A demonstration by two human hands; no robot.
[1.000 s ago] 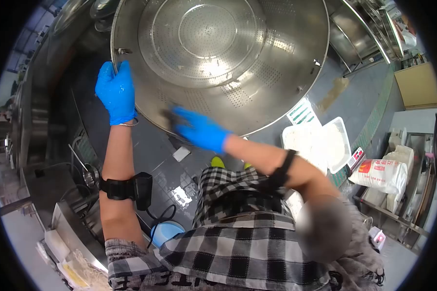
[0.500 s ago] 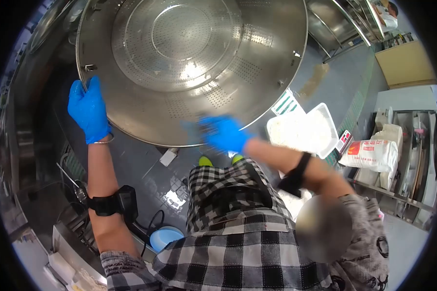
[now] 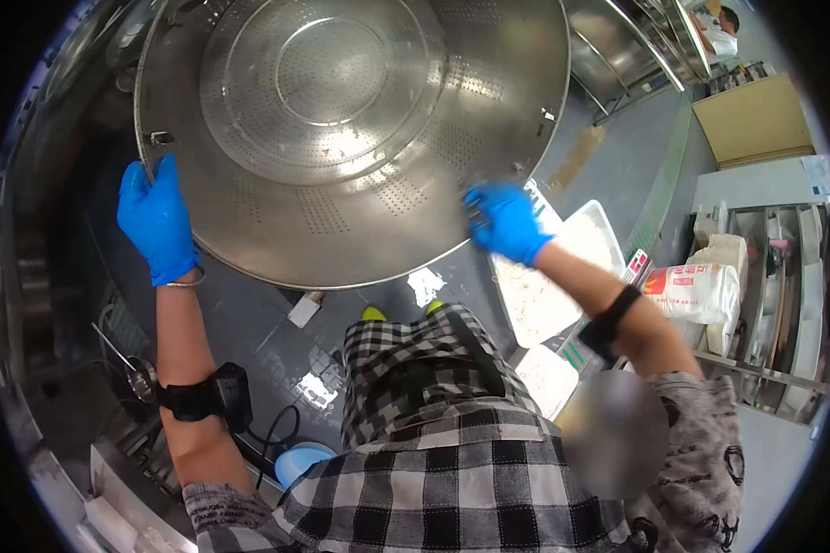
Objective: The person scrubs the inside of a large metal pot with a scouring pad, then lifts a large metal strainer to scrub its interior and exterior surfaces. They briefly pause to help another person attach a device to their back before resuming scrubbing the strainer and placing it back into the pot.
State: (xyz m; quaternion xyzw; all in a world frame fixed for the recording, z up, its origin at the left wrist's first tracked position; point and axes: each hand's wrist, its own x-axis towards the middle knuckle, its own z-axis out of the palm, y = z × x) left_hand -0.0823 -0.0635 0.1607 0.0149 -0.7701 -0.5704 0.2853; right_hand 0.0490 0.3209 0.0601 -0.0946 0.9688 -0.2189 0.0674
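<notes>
A very large perforated steel basin [image 3: 341,120] is tilted up in front of me, its hollow side facing me. My left hand [image 3: 155,221], in a blue glove, grips the basin's left rim just below a small rim bracket [image 3: 157,138]. My right hand [image 3: 505,221], also gloved in blue, presses on the lower right rim with a small dark pad [image 3: 475,210] under its fingers. Black straps sit on both forearms, the left one carrying a small black device [image 3: 231,394].
On the wet grey floor at right lie white trays [image 3: 535,300] of white material, a printed sack [image 3: 696,290] and a cardboard box [image 3: 756,120]. Metal shelving [image 3: 784,304] stands far right. A blue bowl [image 3: 300,461] sits below. Another person [image 3: 724,23] is at the top right.
My right hand has slid along the basin's lower rim from the lower left round to the right side. The basin and my left hand have shifted left in view.
</notes>
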